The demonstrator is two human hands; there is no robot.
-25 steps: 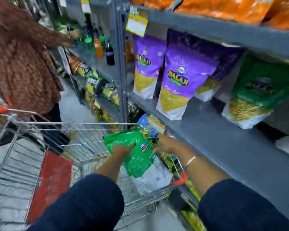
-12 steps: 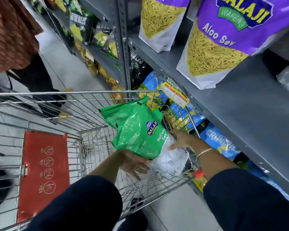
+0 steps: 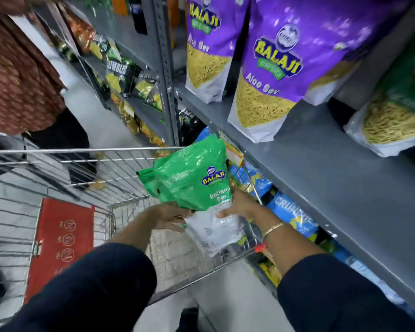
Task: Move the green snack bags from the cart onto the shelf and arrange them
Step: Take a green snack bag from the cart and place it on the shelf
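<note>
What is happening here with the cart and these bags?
A person is restocking a shop shelf. Both hands hold green snack bags above the wire cart: the left hand supports them from below, the right hand grips the side. The grey shelf beside them already carries purple bags and a green bag. Another person stands beyond the cart.

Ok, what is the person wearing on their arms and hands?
Both arms are in dark navy long sleeves, pushed up the forearms. The right wrist carries a thin gold bangle and a red thread. The left hand has a ring and green-painted nails. No gloves.
</note>
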